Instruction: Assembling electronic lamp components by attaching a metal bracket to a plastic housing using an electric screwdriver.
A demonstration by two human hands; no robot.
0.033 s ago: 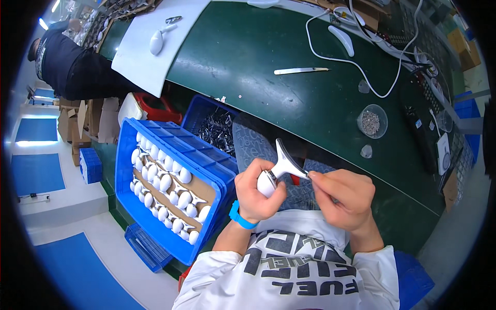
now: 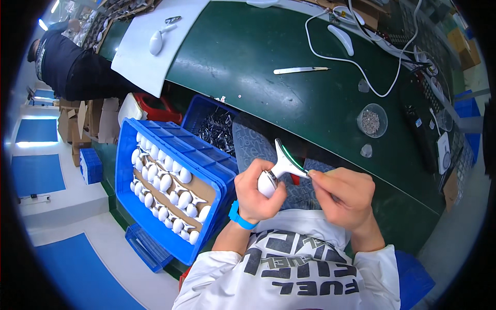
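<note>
1. A white gadget (image 2: 283, 164) with a forked head was held up in front of the person's chest, near the table's edge; a green light (image 2: 287, 155) glowed along its curved rim.
2. The left hand (image 2: 257, 194) was wrapped firmly around its rounded handle; a bright blue band (image 2: 241, 216) circled that wrist.
3. The right hand (image 2: 345, 196) had its thumb and forefinger at the head's near tip; whether they pinched or merely touched it, I cannot tell.
4. To the left, a tilted blue crate (image 2: 126, 178) held rows of similar white pieces (image 2: 165, 182) on brown cardboard (image 2: 205, 189).
5. Beyond the hands, a dark green table (image 2: 232, 46) bore a slim, pale-handled tool (image 2: 301, 70), a white cable (image 2: 337, 60) and a clear cup (image 2: 385, 126) of small pale bits.
6. At the far upper left, another person (image 2: 70, 67) in dark clothes leaned away.
</note>
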